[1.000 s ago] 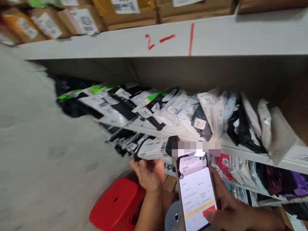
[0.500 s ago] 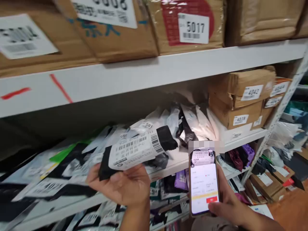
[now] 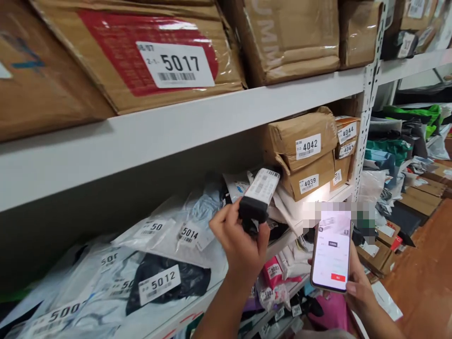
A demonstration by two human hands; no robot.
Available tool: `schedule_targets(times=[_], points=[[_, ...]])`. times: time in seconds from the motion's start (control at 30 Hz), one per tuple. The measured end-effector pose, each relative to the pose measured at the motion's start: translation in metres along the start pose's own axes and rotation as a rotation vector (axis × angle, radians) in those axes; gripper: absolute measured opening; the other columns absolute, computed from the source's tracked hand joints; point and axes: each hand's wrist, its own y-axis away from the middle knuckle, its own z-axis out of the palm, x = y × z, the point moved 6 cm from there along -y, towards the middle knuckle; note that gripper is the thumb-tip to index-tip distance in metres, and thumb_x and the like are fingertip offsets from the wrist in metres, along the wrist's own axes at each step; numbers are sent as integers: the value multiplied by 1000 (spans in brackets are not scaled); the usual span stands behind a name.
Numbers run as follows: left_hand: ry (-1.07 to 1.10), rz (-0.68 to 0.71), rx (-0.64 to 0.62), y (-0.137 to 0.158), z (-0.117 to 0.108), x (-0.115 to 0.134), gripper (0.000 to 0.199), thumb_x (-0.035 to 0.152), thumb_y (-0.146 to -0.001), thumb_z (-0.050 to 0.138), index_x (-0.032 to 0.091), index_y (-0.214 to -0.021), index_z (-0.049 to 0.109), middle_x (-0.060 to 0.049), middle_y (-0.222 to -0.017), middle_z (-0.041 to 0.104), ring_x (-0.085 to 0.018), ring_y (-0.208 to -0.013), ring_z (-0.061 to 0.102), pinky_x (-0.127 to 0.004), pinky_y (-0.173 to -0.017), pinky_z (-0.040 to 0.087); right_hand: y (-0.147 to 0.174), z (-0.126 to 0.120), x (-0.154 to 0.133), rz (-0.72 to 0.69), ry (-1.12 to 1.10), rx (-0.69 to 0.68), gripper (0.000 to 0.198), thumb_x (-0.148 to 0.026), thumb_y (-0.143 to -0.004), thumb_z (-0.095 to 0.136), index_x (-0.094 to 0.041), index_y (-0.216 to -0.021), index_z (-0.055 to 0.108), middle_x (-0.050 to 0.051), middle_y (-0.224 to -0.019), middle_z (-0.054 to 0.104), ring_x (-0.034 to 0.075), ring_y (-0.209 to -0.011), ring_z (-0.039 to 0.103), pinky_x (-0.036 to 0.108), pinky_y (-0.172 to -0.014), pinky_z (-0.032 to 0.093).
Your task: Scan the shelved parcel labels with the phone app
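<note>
My left hand (image 3: 239,238) grips a small black parcel with a white barcode label (image 3: 257,195) and holds it up against the bagged parcels on the middle shelf (image 3: 197,308). My right hand (image 3: 356,289) holds a phone (image 3: 331,252) upright at the lower right, its lit screen showing a white page with a red button. The parcel's far end points at the white bags beside the cardboard boxes marked 4042 (image 3: 303,141) and 4039 (image 3: 310,179).
Plastic mailers numbered 5012 (image 3: 158,282) and 5014 (image 3: 190,233) lie on the middle shelf. Large cartons, one marked 5017 (image 3: 141,56), sit on the shelf above. More bags fill the lower shelf, and boxes and bags lie on the wooden floor (image 3: 423,292) at right.
The view has swung right along the shelf. My left hand has carried the black parcel up and right, turning it end-on toward the bags. The phone has stayed in my right hand.
</note>
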Motion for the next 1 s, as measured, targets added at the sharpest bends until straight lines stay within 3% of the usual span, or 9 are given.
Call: schedule_targets(times=[0.1, 0.23, 0.3, 0.43, 0.6, 0.73, 0.9, 1.0], points=[[-14, 44, -54, 14, 0, 2, 61, 35, -96, 53, 14, -150, 33, -16, -121, 45, -26, -109, 53, -36, -82, 56, -5, -11, 2, 8, -88, 1, 107, -50, -62, 88, -32, -152, 34, 16, -116, 76, 29, -77, 74, 33, -50, 57], [-62, 111, -104, 24, -10, 1, 61, 30, -96, 53, 13, -151, 33, -16, -118, 46, -26, -109, 56, -34, -80, 57, -22, -9, 17, 81, -122, -81, 76, -49, -61, 87, -21, -128, 63, 14, -97, 79, 22, -60, 69, 23, -36, 48], [-116, 107, -121, 23, -19, -2, 60, 31, -96, 52, 12, -150, 35, -17, -117, 48, -28, -108, 55, -37, -81, 57, -34, -1, 28, 129, -103, -115, 72, -46, -62, 88, -19, -125, 65, 13, -94, 79, 22, -61, 69, 22, -37, 47], [-181, 78, -188, 18, -38, -6, 61, 31, -94, 55, 10, -148, 38, -19, -117, 49, -30, -107, 54, -40, -81, 56, -56, 20, 51, 159, -57, -154, 85, -45, -61, 90, -21, -136, 58, 10, -92, 79, 20, -66, 69, 23, -45, 49], [-168, 137, -265, 5, -45, 8, 55, 31, -91, 58, 10, -140, 45, -17, -115, 54, -29, -107, 59, -38, -86, 56, -71, 41, 71, 106, 4, -246, 91, -46, -60, 92, -22, -140, 54, 9, -103, 77, 25, -89, 71, 39, -80, 57], [-110, 330, -304, 0, -34, 30, 47, 30, -94, 54, 12, -137, 48, -14, -111, 57, -23, -100, 63, -29, -84, 56, -74, 40, 78, 44, 30, -200, 90, -51, -57, 92, -25, -135, 56, 11, -116, 74, 30, -101, 70, 45, -89, 57], [-202, 370, -242, -2, -29, 42, 52, 27, -98, 50, 9, -146, 41, -17, -116, 57, -24, -110, 62, -27, -84, 57, -68, 35, 72, 35, 37, -133, 82, -55, -61, 90, -27, -132, 59, 12, -125, 72, 33, -109, 70, 48, -98, 54], [-249, 376, -276, 0, -29, 45, 46, 26, -97, 49, 14, -142, 47, -15, -116, 60, -23, -106, 66, -26, -79, 58, -60, 31, 68, 8, 62, -84, 80, -58, -61, 89, -28, -129, 61, 12, -130, 71, 34, -110, 70, 50, -101, 52]])
